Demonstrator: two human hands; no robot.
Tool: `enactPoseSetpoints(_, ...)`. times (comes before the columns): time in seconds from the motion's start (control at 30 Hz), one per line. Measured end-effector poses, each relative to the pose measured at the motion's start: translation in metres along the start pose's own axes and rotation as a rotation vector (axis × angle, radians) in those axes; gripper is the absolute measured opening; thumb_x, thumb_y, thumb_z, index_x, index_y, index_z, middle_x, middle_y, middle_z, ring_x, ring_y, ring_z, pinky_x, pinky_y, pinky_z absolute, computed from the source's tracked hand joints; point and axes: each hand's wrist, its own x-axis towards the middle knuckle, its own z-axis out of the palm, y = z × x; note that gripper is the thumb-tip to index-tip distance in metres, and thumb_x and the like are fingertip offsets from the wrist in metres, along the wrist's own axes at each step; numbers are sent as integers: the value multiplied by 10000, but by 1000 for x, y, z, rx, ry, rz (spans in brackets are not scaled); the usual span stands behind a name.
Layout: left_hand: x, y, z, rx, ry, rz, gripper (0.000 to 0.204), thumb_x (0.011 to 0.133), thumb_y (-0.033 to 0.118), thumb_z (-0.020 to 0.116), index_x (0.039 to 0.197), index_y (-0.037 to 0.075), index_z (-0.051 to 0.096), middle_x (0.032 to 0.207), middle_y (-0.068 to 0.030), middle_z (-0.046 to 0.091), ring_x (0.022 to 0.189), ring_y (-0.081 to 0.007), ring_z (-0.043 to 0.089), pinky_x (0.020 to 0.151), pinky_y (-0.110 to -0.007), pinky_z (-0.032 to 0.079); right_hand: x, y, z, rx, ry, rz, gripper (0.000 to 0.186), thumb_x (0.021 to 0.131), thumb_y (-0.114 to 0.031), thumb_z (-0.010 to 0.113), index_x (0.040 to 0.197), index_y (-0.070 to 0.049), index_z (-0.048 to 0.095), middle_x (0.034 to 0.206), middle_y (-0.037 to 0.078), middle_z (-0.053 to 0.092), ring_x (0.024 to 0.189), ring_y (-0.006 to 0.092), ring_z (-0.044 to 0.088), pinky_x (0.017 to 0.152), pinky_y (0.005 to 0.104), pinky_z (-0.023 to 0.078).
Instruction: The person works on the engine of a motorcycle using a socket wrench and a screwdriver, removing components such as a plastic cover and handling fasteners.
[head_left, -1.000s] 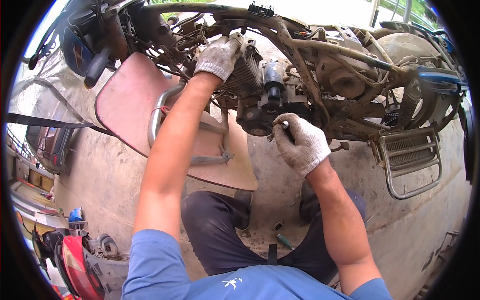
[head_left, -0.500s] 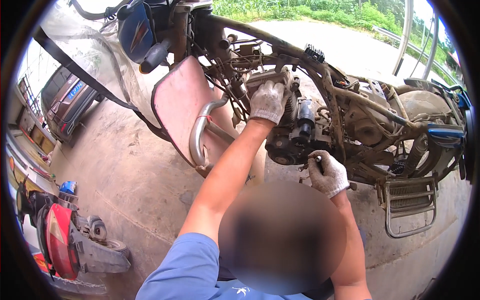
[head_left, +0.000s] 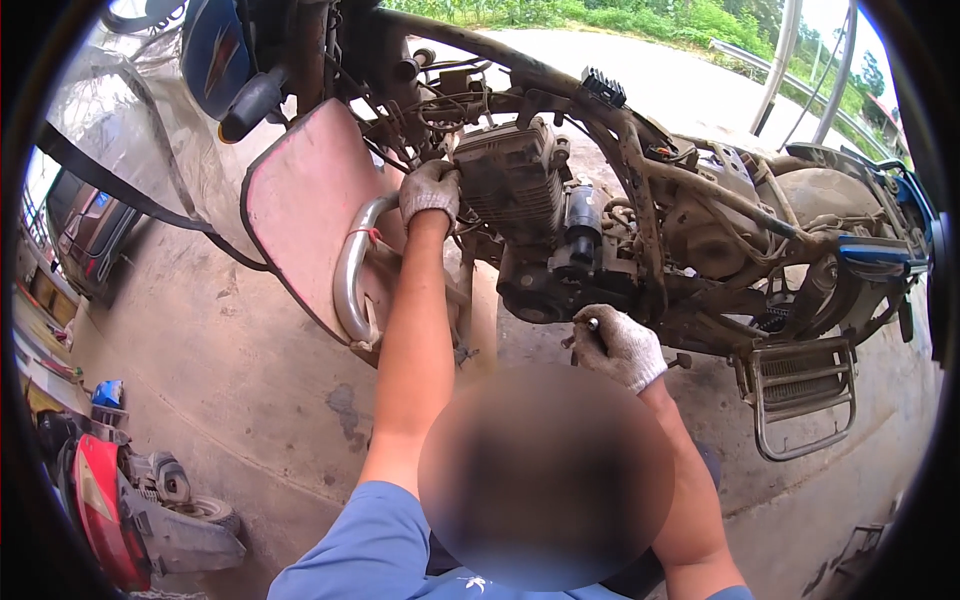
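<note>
I see a dusty motorcycle with a bare frame (head_left: 716,205) and a finned engine (head_left: 512,180). My left hand (head_left: 430,194), in a grimy knit glove, is at the engine's left among cables, fingers curled; what they grip is hidden. Below the engine's lower right, my right hand (head_left: 618,348), also gloved, is closed round a small metal tool (head_left: 593,326) whose end shows. A black cylindrical part (head_left: 583,222) sits on the engine. Left of my left forearm are a curved chrome bar (head_left: 352,281) and a pink panel (head_left: 300,220) with a dark edge.
A chrome footrest frame (head_left: 805,400) sticks out at the lower right. A red scooter (head_left: 98,505) stands at lower left and a parked car (head_left: 90,240) beyond a black strap (head_left: 160,208). Plastic sheeting (head_left: 150,110) hangs upper left; poles (head_left: 780,75) and greenery lie behind.
My left hand has moved from the top of the finned engine leftward to the cables beside it. My right hand still holds the metal tool low by the engine. The whole view has shifted.
</note>
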Motion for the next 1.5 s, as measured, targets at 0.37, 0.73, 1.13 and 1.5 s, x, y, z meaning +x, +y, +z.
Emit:
enactPoseSetpoints(0.37, 11, 13, -7, 282, -167, -22, 318, 932, 326, 629, 1157, 137, 751, 1199, -217, 709, 1148, -393, 663, 1032, -476, 509, -13, -13, 26, -165, -84, -85, 124, 899, -135, 725, 1017, -97, 726, 877, 151, 741, 819, 318, 741, 744, 393, 589)
enactPoseSetpoints(0.73, 3, 6, 0, 145, -202, -125, 313, 1008, 288, 574, 1221, 73, 655, 1233, -213, 694, 1170, -394, 659, 999, -495, 527, 10, -40, 28, 730, 125, 565, 139, 1001, -135, 599, 1099, -47, 644, 757, 66, 682, 600, 123, 624, 518, 261, 498)
enactPoseSetpoints(1.13, 3, 0, -5, 24, -150, -96, 267, 994, 254, 590, 1165, 73, 687, 1192, -215, 706, 1142, -401, 662, 987, -477, 528, 75, -44, 15, 851, 308, 240, 164, 984, -114, 696, 1133, -53, 664, 890, 81, 699, 727, 167, 688, 651, 297, 586)
enactPoseSetpoints(1.5, 3, 10, -8, 29, -192, -155, 298, 1002, 282, 573, 1172, 53, 660, 1175, -254, 707, 1129, -434, 664, 985, -503, 519, 145, -29, 49, 433, 496, -193, 175, 943, -47, 752, 1112, -19, 716, 940, 11, 720, 828, 75, 649, 795, 250, 545)
